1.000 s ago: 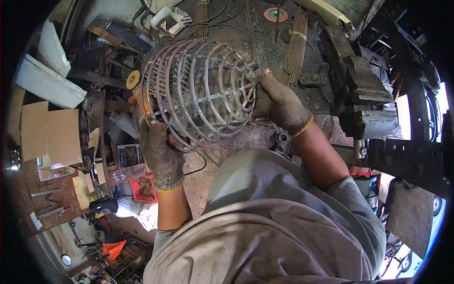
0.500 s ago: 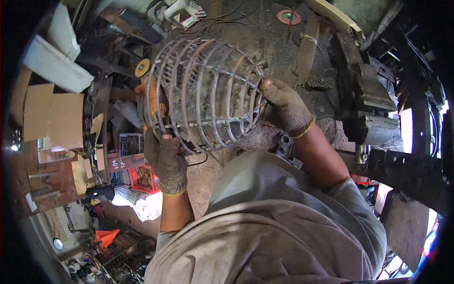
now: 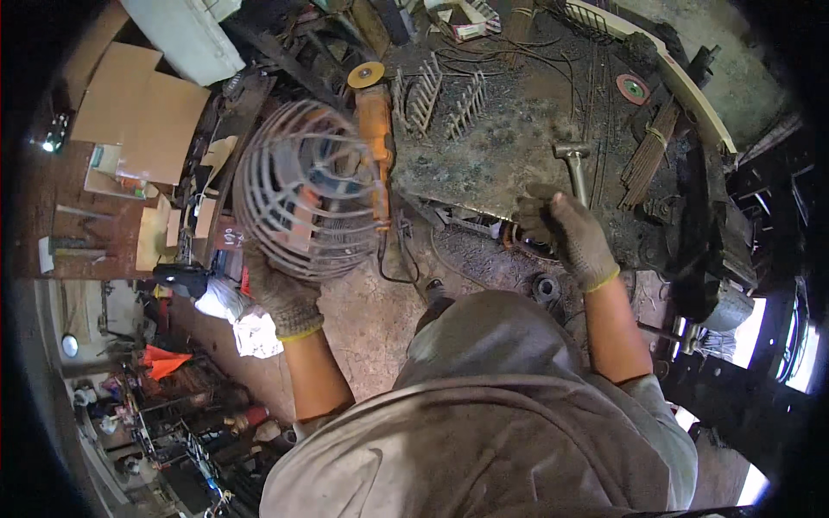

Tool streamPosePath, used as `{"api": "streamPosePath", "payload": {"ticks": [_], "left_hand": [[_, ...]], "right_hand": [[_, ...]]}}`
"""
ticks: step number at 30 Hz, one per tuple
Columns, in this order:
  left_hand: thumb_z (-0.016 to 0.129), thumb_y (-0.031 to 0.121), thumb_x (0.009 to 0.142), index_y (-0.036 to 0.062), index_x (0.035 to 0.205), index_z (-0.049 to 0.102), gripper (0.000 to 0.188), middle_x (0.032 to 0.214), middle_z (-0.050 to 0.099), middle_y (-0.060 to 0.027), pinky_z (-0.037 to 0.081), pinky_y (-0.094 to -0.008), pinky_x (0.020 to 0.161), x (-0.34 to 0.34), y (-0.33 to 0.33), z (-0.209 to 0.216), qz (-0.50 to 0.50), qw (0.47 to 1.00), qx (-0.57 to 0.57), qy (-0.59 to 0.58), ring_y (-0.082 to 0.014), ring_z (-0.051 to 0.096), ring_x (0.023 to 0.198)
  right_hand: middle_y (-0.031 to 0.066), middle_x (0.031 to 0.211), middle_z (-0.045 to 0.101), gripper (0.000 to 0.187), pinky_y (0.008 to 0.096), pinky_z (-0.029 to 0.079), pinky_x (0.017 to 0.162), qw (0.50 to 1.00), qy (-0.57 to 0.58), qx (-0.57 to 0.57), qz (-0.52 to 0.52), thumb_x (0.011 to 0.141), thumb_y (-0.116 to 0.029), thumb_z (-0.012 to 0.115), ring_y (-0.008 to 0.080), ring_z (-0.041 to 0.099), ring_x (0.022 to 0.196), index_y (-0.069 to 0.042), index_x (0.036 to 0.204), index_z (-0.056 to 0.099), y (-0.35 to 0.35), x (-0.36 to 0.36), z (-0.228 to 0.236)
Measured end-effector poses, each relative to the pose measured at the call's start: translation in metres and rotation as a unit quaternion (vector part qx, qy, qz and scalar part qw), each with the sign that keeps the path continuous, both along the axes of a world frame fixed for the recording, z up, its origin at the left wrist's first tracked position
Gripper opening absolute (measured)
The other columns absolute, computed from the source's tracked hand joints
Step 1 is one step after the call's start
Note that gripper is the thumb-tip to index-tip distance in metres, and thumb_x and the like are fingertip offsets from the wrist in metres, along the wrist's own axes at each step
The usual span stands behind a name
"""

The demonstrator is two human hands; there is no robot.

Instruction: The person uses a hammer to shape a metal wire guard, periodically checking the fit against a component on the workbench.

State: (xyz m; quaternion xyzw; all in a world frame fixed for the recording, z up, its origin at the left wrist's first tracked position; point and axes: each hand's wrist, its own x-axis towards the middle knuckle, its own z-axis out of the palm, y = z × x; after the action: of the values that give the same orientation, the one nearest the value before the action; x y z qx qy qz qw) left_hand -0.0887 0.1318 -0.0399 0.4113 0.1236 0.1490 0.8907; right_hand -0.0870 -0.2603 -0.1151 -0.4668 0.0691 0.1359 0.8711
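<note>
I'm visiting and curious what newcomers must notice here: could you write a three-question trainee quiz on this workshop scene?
1. True or false: only the left hand is holding the round metal cage.

2. What colour is the body of the power tool with the yellow disc?
A) Blue
B) Orange
C) White

3. Which hand tool on the workbench is nearest the right hand?

Key:
1. True; the right hand is away from it.
2. B
3. The hammer.
</note>
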Motion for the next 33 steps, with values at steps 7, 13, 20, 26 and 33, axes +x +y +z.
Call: {"api": "streamPosePath", "payload": {"ticks": [7,13,20,26,33], "left_hand": [[0.057,0.037,0.092,0.0083,0.144,0.041,0.062,0.149,0.041,-0.0159,0.038,-0.0494,0.109,0.039,0.092,-0.041,-0.117,0.991,-0.056,-0.019,-0.036,0.042,0.133],[0.056,0.036,0.093,0.0072,0.143,0.042,0.059,0.149,0.04,-0.0178,0.044,-0.0512,0.104,0.114,0.122,-0.057,-0.324,0.941,-0.1,-0.007,-0.0352,0.042,0.134],[0.052,0.037,0.096,0.007,0.142,0.043,0.055,0.146,0.043,-0.0161,0.038,-0.0528,0.109,0.157,0.063,-0.039,-0.287,0.956,0.008,0.067,-0.0331,0.045,0.13],[0.051,0.04,0.096,0.0052,0.14,0.042,0.057,0.143,0.044,-0.0164,0.042,-0.0498,0.105,0.164,0.011,-0.046,-0.47,0.878,-0.034,0.081,-0.0337,0.049,0.125],[0.052,0.041,0.096,0.0065,0.14,0.045,0.056,0.141,0.048,-0.0138,0.037,-0.0493,0.108,0.141,-0.107,-0.028,-0.471,0.875,0.089,0.067,-0.0354,0.045,0.129]], "right_hand": [[0.0142,0.108,0.067,0.045,0.0332,0.05,0.086,0.949,-0.004,-0.307,-0.068,0.095,-0.041,0.057,0.0214,0.064,0.099,-0.004,0.121,0.063,0.058,0.022,-0.037],[0.0175,0.113,0.066,0.043,0.0374,0.048,0.092,0.873,-0.031,-0.47,-0.126,0.091,-0.038,0.057,0.0293,0.063,0.108,-0.005,0.118,0.063,0.124,0.012,-0.029],[0.0176,0.104,0.069,0.041,0.038,0.05,0.088,0.82,0.07,-0.526,-0.214,0.088,-0.036,0.06,0.0324,0.066,0.099,-0.008,0.117,0.065,0.14,-0.046,-0.022],[0.0177,0.104,0.069,0.038,0.0379,0.051,0.085,0.801,0.186,-0.5,-0.272,0.09,-0.034,0.059,0.0296,0.066,0.095,-0.008,0.117,0.065,0.127,-0.114,-0.059],[0.019,0.11,0.068,0.041,0.0386,0.048,0.091,0.811,0.215,-0.457,-0.295,0.09,-0.038,0.059,0.0341,0.064,0.105,-0.007,0.116,0.066,0.106,-0.15,-0.134]]}}
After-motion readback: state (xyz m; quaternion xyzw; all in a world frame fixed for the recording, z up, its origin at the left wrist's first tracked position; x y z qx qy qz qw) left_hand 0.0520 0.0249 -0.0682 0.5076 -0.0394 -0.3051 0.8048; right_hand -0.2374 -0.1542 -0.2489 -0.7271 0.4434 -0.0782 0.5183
